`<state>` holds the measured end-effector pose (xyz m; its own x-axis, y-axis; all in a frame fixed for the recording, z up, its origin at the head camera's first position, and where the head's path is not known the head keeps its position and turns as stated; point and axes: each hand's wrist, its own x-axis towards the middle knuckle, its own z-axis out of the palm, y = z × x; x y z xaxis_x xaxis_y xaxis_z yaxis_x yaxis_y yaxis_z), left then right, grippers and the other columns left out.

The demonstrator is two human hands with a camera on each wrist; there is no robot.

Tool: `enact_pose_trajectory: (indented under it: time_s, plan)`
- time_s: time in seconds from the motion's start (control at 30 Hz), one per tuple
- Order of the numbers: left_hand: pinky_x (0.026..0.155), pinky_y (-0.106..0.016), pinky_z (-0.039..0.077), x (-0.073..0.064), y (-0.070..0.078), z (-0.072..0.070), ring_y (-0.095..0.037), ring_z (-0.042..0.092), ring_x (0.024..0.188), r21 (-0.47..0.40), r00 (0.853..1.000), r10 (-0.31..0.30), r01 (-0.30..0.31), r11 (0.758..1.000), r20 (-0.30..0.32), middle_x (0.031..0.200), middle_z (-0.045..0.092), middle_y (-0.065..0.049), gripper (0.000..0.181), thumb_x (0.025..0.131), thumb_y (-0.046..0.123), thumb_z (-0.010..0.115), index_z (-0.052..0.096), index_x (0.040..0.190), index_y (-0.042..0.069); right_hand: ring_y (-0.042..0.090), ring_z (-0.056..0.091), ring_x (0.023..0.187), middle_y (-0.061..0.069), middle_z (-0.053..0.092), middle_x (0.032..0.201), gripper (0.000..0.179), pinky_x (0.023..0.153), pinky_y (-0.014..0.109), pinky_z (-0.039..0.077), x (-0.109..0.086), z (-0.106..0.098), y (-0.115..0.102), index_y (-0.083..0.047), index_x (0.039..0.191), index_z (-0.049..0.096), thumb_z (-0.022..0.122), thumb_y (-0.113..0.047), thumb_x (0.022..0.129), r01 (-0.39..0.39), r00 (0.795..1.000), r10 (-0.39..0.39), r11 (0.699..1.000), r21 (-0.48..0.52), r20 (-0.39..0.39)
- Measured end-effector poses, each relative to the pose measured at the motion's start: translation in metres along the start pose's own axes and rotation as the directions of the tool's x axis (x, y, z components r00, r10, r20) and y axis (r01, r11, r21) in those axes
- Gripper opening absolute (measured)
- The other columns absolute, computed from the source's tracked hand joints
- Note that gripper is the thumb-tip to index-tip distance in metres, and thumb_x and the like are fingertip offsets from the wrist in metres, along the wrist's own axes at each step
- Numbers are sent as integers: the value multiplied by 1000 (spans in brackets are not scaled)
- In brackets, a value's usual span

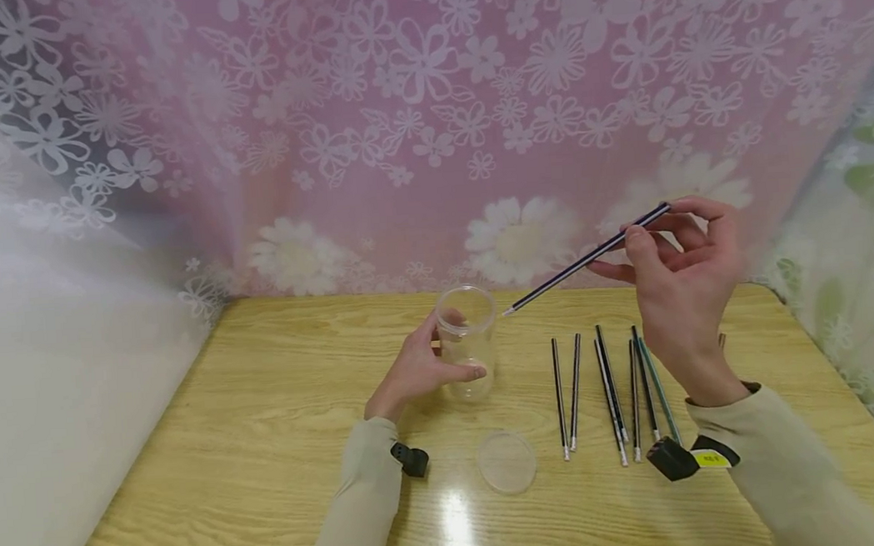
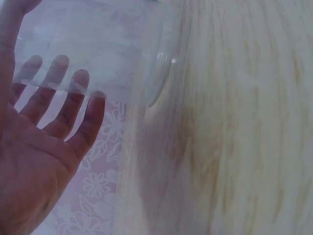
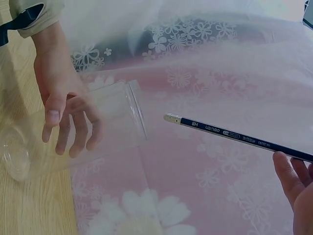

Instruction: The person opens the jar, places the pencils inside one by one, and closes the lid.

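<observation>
A clear plastic cup (image 1: pixel 468 346) stands on the wooden table, its round mouth facing up. My left hand (image 1: pixel 427 361) grips its side, thumb across the front and fingers behind, seen through the plastic in the left wrist view. Up to the right, my right hand (image 1: pixel 689 278) pinches a dark striped pencil (image 1: pixel 582 261) near its far end. The pencil slants down to the left, its white eraser end just right of the cup's rim and apart from it. In the right wrist view the pencil (image 3: pixel 234 136) bears "HB" lettering.
Several dark pencils (image 1: pixel 607 388) and a green one (image 1: pixel 658 389) lie on the table (image 1: pixel 265 417) below my right hand. A round clear lid (image 1: pixel 507 461) lies flat in front of the cup. Behind the table hangs a pink flowered curtain (image 1: pixel 401 183).
</observation>
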<state>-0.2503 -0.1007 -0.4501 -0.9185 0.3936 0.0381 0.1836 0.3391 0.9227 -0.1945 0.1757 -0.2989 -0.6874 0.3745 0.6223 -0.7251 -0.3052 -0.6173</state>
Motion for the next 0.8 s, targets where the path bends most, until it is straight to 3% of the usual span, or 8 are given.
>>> enact_pose_trajectory:
  time_s: [0.17,0.4,0.8]
  plan:
    - [96,-47,50,-1,1,0,-34,58,123,0,1000,4,-4,1000,0,137,59,-3,83,74,36,94,49,142,23,24,70,70,14,59,87,30,62,40,62,6,6,6,-1,114,54,63,16,90,11,1000,-11,999,-31,5]
    - [95,-45,50,0,1,1,-32,58,121,8,1000,4,-3,1000,-8,133,59,7,81,73,37,94,51,141,24,24,69,70,15,60,90,31,63,38,62,8,10,20,1,115,54,59,19,90,7,999,-6,1000,-12,44]
    - [99,-48,49,0,0,0,-33,58,123,17,1000,-4,4,1000,-8,134,58,8,78,73,40,93,51,139,32,19,71,75,10,62,95,32,64,36,62,3,21,38,-3,118,58,63,15,91,-40,989,57,992,-121,134]
